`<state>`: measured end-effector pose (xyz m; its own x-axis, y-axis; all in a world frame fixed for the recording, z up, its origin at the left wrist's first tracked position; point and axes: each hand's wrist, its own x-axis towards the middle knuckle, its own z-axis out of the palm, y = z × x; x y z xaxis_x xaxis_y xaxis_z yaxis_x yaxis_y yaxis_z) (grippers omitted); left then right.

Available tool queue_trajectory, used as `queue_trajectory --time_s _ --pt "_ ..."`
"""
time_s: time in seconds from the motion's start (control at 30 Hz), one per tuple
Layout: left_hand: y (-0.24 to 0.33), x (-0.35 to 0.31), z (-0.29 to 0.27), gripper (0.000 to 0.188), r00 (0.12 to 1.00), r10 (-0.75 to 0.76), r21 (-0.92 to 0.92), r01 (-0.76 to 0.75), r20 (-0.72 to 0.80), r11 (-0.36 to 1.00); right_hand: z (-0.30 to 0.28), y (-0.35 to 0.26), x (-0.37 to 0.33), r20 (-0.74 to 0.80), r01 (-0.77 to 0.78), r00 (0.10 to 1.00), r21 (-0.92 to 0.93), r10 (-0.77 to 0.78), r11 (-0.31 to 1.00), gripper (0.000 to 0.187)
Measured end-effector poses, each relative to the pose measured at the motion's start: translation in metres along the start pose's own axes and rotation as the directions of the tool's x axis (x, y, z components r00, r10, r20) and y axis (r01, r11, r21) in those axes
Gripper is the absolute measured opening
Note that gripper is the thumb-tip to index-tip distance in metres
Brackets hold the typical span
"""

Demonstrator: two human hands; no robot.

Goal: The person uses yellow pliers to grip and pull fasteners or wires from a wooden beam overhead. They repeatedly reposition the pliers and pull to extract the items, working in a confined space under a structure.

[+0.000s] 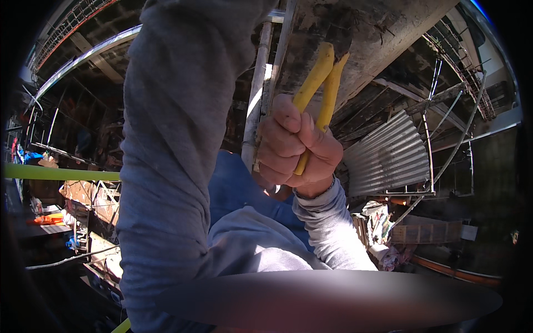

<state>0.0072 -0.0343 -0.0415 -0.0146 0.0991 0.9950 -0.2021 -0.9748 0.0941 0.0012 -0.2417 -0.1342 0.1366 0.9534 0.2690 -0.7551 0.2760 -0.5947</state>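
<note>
My right hand (302, 147) is closed around both yellow handles of a pair of pincers (314, 80), held up in front of me. The handles sit slightly apart above the fist. The dark head of the pincers points up against a grey concrete beam (366, 61), and its jaws are hard to make out in shadow. Thin dark wires (384, 34) stick out of the concrete close to the head. My left arm (166, 144), in a grey sleeve, reaches upward past the top edge, so my left hand is out of the picture.
A pale upright pole (256, 105) stands left of my right hand. Corrugated metal sheet (391, 158) and thin metal bars (430, 139) lie to the right. A yellow-green strap (61, 172) crosses at left. Rebar cages (72, 30) run along the upper left. Various clutter lies below.
</note>
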Motion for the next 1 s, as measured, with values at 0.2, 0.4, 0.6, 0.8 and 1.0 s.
queue_trajectory --time_s 0.2,0.4,0.6,0.8,1.0 --pt "-0.004 -0.006 0.003 0.034 1.000 -0.018 -0.010 0.018 -0.022 1.000 0.007 0.010 0.015 0.215 0.037 0.974 0.170 -0.074 0.985 0.022" --pt "-0.008 0.004 -0.008 0.033 0.999 0.005 0.016 -0.005 -0.033 1.000 -0.008 -0.045 -0.019 -0.383 -0.174 0.910 -0.704 -0.161 0.689 0.023" --pt "-0.008 -0.005 0.007 0.033 0.999 -0.019 -0.032 0.018 -0.033 0.999 0.011 0.010 0.003 0.243 -0.105 0.970 0.425 -0.002 0.899 0.019" --pt "-0.010 0.002 -0.008 0.032 0.999 -0.009 -0.001 0.009 -0.053 1.000 -0.021 -0.065 -0.032 -0.347 -0.239 0.868 -0.919 -0.356 0.313 0.020" --pt "-0.006 -0.003 0.010 0.031 0.998 -0.026 -0.051 0.023 -0.050 0.998 -0.022 -0.003 -0.006 0.060 -0.087 0.995 0.105 0.081 0.991 0.030"
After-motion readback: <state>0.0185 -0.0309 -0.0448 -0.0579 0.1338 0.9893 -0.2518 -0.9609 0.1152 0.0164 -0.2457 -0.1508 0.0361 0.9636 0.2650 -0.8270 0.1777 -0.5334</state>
